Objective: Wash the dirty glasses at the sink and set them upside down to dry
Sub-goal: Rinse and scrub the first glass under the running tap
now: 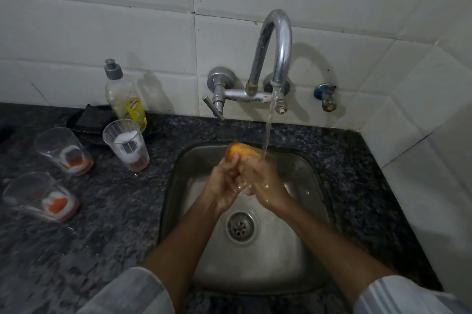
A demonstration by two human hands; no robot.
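Note:
Over the steel sink [309, 193], both my hands grip one clear glass [242, 150] with an orange-stained bottom, tilted on its side with the bottom pointing at the wall. My left hand [224, 186] wraps its near side, and my right hand [264, 184] closes over it from the right. Water from the tap [277, 40] falls onto the glass and my right hand. Three more dirty glasses stand upright on the counter at left: one with white foam [126, 145], one with orange dregs [63, 151], and a third [40, 197] nearest me.
A dish soap bottle [125, 99] stands against the tiled wall, with a dark cloth [93, 116] beside it. The tap's lever [214, 109] sticks out left of the spout, and a small valve [325, 96] is on the right. The dark granite counter [115, 211] surrounds the sink; the drain [241, 226] is uncovered.

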